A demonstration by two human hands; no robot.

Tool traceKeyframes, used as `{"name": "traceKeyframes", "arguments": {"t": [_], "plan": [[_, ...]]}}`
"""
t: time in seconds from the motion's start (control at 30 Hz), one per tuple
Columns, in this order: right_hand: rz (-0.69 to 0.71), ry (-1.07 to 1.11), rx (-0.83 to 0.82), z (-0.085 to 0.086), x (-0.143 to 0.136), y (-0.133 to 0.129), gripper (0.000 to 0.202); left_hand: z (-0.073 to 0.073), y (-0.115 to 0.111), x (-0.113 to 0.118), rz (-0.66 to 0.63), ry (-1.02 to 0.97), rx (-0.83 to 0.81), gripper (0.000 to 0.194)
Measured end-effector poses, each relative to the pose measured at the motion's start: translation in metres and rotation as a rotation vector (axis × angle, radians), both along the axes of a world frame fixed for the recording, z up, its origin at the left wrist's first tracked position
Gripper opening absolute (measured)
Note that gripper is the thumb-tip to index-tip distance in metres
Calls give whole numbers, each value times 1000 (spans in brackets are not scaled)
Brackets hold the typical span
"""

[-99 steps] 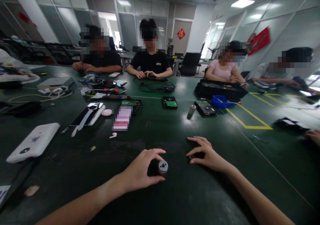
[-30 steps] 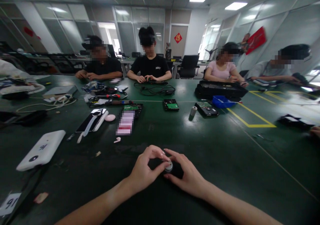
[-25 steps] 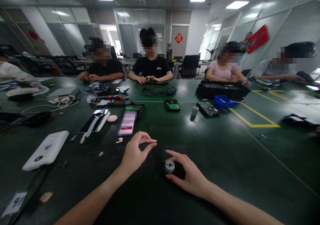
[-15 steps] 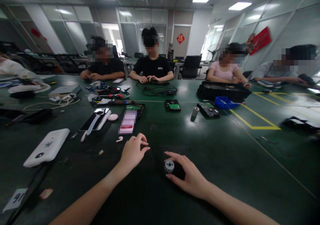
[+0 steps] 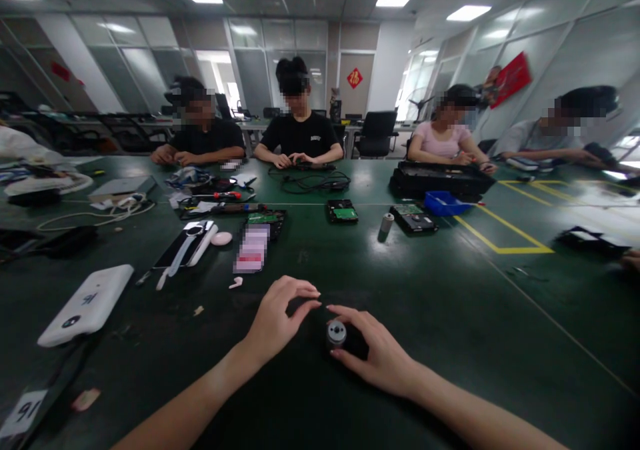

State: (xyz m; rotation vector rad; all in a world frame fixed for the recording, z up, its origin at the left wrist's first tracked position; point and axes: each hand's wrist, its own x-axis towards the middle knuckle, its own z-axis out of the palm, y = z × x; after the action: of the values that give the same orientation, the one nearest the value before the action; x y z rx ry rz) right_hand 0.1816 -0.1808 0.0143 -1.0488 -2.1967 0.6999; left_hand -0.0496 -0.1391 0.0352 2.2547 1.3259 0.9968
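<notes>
A small grey metal cylinder [image 5: 337, 333], which looks like a small electric motor, stands upright on the green table. Its round top face has a dark centre and small holes. My right hand [image 5: 381, 353] lies to the right of it, with thumb and fingers curved about its sides, gripping it. Left of and slightly above the cylinder, my left hand [image 5: 281, 311] hovers in a pinch. Its thumb and fingertips are brought close together near my right fingertips. Anything between them is too small to make out.
Further up the table [image 5: 300, 363] are a second metal cylinder [image 5: 386, 225], hard drives [image 5: 343, 211], a phone [image 5: 251, 249], a pink earbud [image 5: 236, 282] and a blue tray [image 5: 445, 203]. A white device [image 5: 87, 303] lies left. Several people sit opposite.
My left hand has moved right, towards the cylinder and my right hand, its fingers stretching further forward. My right hand stays around the cylinder. The view has shifted slightly.
</notes>
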Motion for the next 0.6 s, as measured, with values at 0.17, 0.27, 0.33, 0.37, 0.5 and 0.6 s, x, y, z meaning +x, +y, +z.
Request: {"name": "traceKeyframes", "arguments": {"t": [0.17,0.27,0.33,0.37,0.5,0.6], "plan": [[17,32,44,-3,-2,0,61,2,-22,14,-249,-263,71,12],[24,29,45,-5,-2,0,61,0,-24,17,-265,-218,106,14],[21,25,43,-6,-2,0,61,-1,-22,18,-266,-187,110,14],[20,27,44,-6,-2,0,61,-2,-22,18,-269,-175,108,15],[20,36,49,-7,-2,1,59,-1,-21,19,-280,-161,105,17],[21,31,42,-5,-2,1,58,0,-21,19,-295,-176,110,15]]}}
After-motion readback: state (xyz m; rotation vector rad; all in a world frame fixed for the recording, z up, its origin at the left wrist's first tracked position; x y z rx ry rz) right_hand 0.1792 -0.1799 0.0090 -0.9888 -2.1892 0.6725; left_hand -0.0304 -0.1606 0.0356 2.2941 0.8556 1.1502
